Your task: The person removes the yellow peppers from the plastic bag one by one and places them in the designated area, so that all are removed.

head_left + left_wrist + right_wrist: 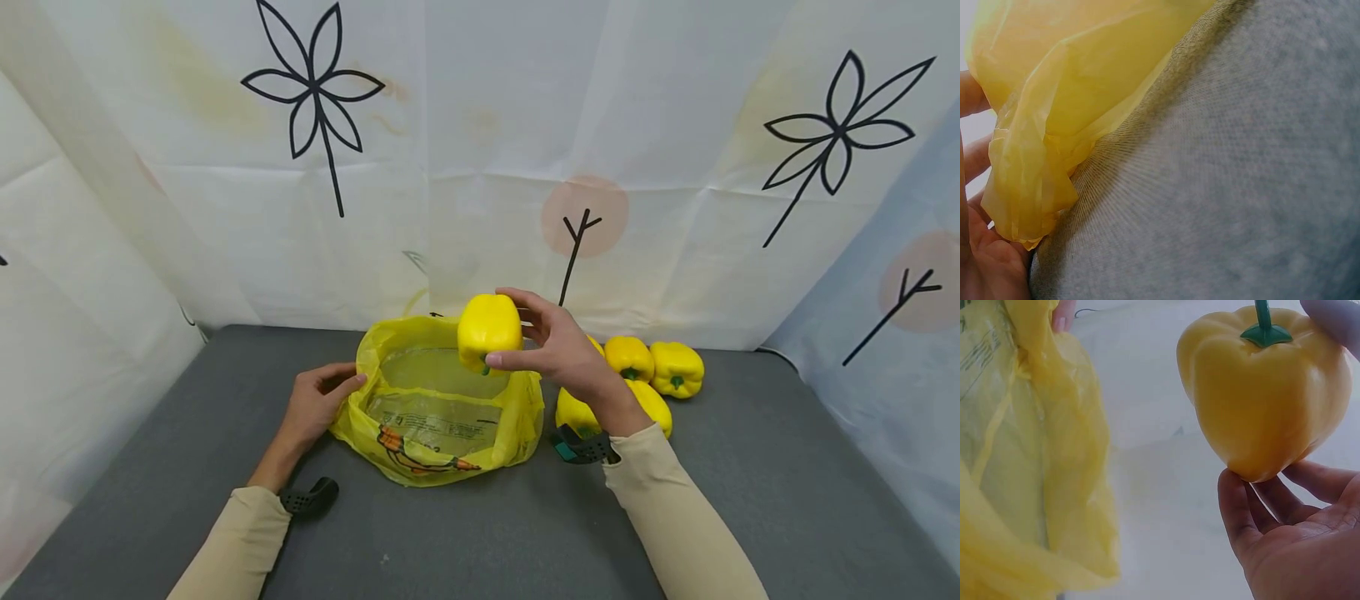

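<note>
A yellow bell pepper (489, 330) with a green stem is held up by my right hand (551, 346), its thumb near the stem end and the fingers at the opposite end. In the right wrist view the pepper (1266, 394) sits between fingertips and thumb. Below and to its left, a yellow plastic bag (438, 475) stands with its mouth spread wide, print and an orange drawing on its front. My left hand (318, 404) pinches the bag's left rim between thumb and fingers. The left wrist view shows the bag's side (1104, 69) bunched against the palm.
Several more yellow peppers (677, 369) lie together right of the bag, partly behind my right forearm. The grey tabletop (465, 542) runs up to white fabric walls (480, 125) with drawn flowers at the back and sides.
</note>
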### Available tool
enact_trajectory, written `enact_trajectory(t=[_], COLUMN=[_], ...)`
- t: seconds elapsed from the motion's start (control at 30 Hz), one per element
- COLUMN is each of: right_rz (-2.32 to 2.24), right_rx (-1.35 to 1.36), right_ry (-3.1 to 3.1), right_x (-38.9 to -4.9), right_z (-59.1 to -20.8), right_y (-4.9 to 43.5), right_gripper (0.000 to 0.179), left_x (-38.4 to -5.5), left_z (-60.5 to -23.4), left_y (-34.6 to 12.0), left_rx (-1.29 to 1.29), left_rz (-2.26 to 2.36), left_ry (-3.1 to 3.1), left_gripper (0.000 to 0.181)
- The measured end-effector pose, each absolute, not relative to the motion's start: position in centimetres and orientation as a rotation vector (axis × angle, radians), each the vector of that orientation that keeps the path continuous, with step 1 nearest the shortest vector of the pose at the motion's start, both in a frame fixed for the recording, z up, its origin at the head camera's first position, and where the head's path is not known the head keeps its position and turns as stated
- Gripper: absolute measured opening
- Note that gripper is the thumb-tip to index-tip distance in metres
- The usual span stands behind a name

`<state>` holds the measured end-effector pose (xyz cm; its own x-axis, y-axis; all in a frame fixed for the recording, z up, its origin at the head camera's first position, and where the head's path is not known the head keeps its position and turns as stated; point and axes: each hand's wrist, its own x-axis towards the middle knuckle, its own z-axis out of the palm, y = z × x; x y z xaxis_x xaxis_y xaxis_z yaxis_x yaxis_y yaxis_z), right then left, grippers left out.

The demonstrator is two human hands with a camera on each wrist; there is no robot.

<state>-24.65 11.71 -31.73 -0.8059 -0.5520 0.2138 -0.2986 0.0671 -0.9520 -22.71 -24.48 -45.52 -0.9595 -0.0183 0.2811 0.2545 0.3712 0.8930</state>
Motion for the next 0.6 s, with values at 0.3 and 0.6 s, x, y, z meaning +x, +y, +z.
enact_trajectory(t=[0.3, 0.6], right_rz=[-1.772, -1.752], right_rx=[-0.846, -0.797], right_ry=[2.194, 2.27], right_x=[-23.9, -23.2], right_z=[-31.5, -32.1], right_y=[14.7, 18.2], right_gripper=[0.085, 0.081], left_x=[-22.6, -22.4], left_z=[-45.4, -45.1], left_y=[-24.5, -24.2], left_rx=[-0.228, -0.232], left_rz=[-1.634, -1.667], left_ry=[-2.371, -2.347], left_gripper=[0.035, 0.034])
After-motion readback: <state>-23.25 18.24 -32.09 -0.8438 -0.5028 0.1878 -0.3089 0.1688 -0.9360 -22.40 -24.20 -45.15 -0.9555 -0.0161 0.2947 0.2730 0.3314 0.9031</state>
